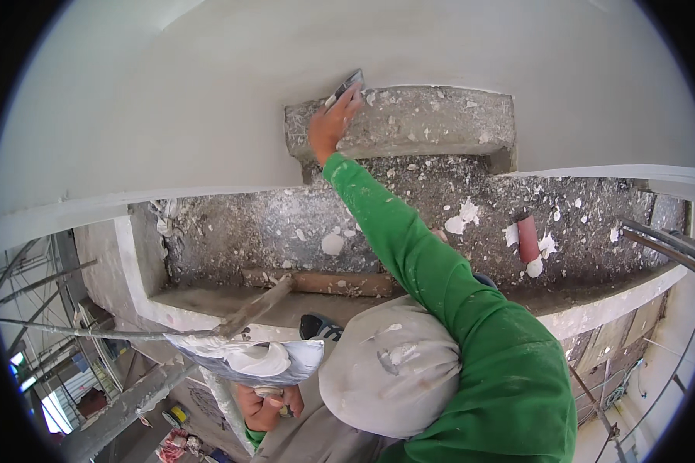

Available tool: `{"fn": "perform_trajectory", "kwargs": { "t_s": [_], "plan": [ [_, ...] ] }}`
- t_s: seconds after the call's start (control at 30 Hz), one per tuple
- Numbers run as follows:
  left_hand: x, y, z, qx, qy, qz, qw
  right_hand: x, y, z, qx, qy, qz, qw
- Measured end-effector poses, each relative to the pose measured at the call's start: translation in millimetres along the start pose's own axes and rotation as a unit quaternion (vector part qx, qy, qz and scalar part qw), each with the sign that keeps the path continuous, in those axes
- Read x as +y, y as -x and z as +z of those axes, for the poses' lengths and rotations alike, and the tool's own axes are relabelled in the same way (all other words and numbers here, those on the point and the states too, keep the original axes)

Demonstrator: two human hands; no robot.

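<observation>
My right hand (pixel 333 122), in a green sleeve, reaches to the far wall. Its fingers are closed round a small plastering trowel (pixel 350 82), whose blade lies against the pale smooth wall (pixel 232 85) just above the left part of a rough grey block (pixel 432 119). Low at the left, my left hand (pixel 266 407) grips the underside handle of a plasterer's hawk (pixel 216 356). On the hawk's plate sits a mound of wet white plaster (pixel 259 359). A rounded shape in pale, plaster-smeared cloth (pixel 390 370) stands between my arms.
The dark ledge (pixel 409 201) is spattered with plaster lumps and carries a reddish tube (pixel 527 239). A wooden bar (pixel 344 283) lies along its near side. Metal poles (pixel 660 243) jut in at right. Beyond the pale rim, scaffolding and a lower level (pixel 174 417) show.
</observation>
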State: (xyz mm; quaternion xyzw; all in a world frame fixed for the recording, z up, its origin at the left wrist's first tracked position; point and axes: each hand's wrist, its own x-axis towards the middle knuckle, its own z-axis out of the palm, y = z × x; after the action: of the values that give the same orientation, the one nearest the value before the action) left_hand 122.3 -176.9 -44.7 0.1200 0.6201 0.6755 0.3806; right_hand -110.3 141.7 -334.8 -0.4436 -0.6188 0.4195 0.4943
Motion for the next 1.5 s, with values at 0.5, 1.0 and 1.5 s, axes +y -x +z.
{"fn": "perform_trajectory", "kwargs": {
  "t_s": [0.5,1.0,1.5],
  "plan": [
    [0.4,-57.2,26.2,-0.112,0.206,-0.082,0.969,-169.5,-41.6,-273.0,-0.399,-0.333,-0.224,0.824],
    [9.2,-165.7,128.5,-0.181,-0.388,0.290,0.856,-121.7,-96.5,-418.9,-0.265,-0.338,0.391,0.814],
    [-67.7,-160.2,57.3,-0.091,-0.604,0.341,0.715,-211.4,-106.0,-428.5,-0.430,-0.428,0.433,0.667]
  ]
}}
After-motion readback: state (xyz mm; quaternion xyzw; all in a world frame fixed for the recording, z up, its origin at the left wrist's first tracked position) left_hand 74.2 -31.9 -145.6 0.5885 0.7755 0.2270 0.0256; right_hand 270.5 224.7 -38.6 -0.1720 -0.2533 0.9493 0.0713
